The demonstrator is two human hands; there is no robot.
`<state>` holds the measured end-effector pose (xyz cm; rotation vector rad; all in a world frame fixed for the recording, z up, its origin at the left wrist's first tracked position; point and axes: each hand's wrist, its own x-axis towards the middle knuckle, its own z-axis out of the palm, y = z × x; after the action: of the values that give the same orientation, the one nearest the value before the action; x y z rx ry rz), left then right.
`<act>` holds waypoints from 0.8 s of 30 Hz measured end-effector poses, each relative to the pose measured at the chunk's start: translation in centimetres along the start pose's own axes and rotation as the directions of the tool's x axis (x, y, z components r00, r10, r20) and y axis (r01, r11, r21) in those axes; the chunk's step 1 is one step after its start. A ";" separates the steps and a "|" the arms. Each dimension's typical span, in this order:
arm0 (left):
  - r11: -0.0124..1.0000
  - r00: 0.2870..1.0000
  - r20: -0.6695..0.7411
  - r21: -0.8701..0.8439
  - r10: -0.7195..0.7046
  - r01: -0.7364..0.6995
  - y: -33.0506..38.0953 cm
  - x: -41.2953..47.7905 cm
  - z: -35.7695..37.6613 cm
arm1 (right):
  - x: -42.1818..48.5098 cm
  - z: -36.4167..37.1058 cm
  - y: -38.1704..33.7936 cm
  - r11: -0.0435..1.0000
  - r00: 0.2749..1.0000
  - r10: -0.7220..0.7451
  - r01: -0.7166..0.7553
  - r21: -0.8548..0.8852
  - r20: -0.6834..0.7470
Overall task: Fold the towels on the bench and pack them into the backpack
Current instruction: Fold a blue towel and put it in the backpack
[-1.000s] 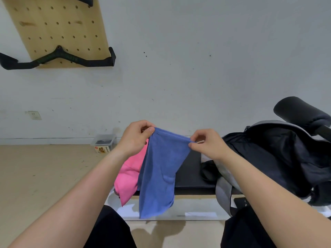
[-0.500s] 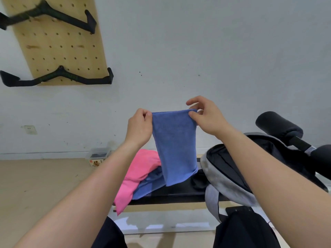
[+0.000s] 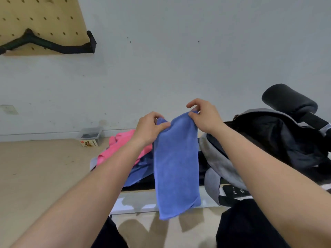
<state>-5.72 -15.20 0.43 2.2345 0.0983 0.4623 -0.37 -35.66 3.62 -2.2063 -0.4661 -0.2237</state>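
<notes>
Left hand [image 3: 149, 127] and right hand [image 3: 204, 116] each pinch a top corner of the blue towel [image 3: 176, 169], which hangs folded in front of the bench [image 3: 141, 184]. The towel's back layer is hidden. A pink towel [image 3: 121, 147] and a second blue towel [image 3: 141, 169] lie partly covered behind the left forearm. The backpack [image 3: 268, 145], open on the right, shows a dark, unreadable interior.

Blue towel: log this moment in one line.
left hand: pinches blue towel | right hand: pinches blue towel | blue towel: hanging | backpack: open
</notes>
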 end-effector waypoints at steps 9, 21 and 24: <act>0.959 0.999 0.010 0.280 -0.037 0.033 -4.8 5.1 3.7 | 4.5 3.4 5.5 0.987 0.996 0.075 -0.068 -0.147 0.044; 0.775 0.986 0.165 0.626 -0.021 -0.088 -8.4 10.2 10.6 | 9.8 8.7 12.8 0.885 0.958 0.225 -0.126 -0.448 0.175; 0.819 0.965 0.208 0.516 0.163 -0.250 -7.6 6.2 11.2 | 7.4 8.7 12.8 0.881 0.976 0.139 -0.046 -0.471 0.166</act>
<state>4.73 -17.01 -10.08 2.8516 -0.1158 0.4080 11.55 -34.35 -8.64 -2.7342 -0.4442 -0.0690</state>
